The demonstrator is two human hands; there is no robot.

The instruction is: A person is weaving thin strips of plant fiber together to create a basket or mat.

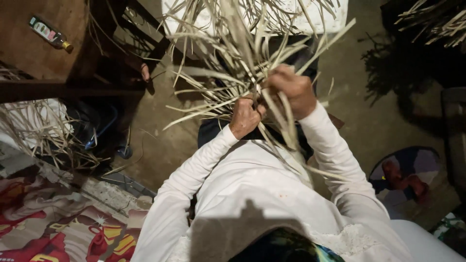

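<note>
L hand (244, 118) & R hand (291, 91) both clenched on tangled bundle of pale dry flat palm-leaf strips (233, 53), fingertips hidden among strips, bundle top cut off.

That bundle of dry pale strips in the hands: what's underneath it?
Under the strips lie a dark garment and bare floor. The left hand and right hand grip them; anything beneath the thick middle is covered.

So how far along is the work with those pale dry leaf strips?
Little looks finished: no woven section shows. The left hand and right hand both grip the bundle of pale dry leaf strips where they cross. Most strips fan out loose; another loose pile of strips lies at the left.
</note>
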